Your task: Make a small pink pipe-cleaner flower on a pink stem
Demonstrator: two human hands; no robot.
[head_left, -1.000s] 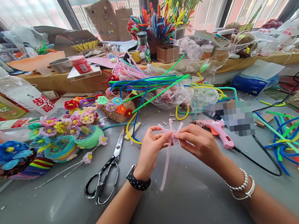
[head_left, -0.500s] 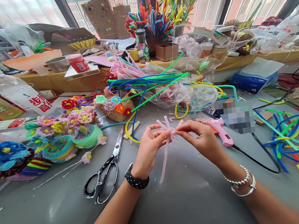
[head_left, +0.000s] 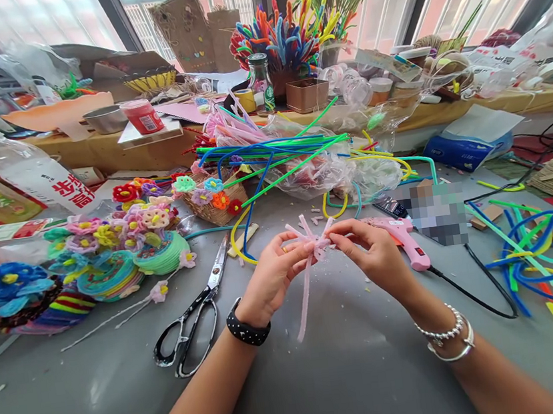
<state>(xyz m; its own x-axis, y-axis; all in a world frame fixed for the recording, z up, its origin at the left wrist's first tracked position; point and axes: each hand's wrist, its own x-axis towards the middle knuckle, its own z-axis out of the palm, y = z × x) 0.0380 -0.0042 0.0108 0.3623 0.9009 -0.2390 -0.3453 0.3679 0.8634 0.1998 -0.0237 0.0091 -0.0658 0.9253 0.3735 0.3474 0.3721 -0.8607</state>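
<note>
Above the grey table, my left hand [head_left: 282,265] pinches a pale pink pipe-cleaner flower [head_left: 320,248] between thumb and fingers. Its centre is looped, several stems stick up and out, and one longer stem hangs down below my fingers. From the other side, my right hand [head_left: 368,249] pinches the flower's right edge with thumb and forefinger. The fingertips hide part of the loops. Scissors [head_left: 203,313] with black handles lie left of my left hand, blades apart. A pink glue gun [head_left: 409,244] lies just beyond my right hand.
Pipe-cleaner flowers [head_left: 103,238] and coiled pots [head_left: 164,253] crowd the left side. Blue, green and yellow pipe cleaners [head_left: 538,249] sprawl at the right. Behind the hands lies a plastic bag [head_left: 302,170] with more pipe cleaners. The glue gun's black cord [head_left: 490,305] loops across the table.
My right fingertips have shifted slightly on the flower's right edge, and more of its looped centre shows between the hands. The hanging stem has swung a little to the right.
</note>
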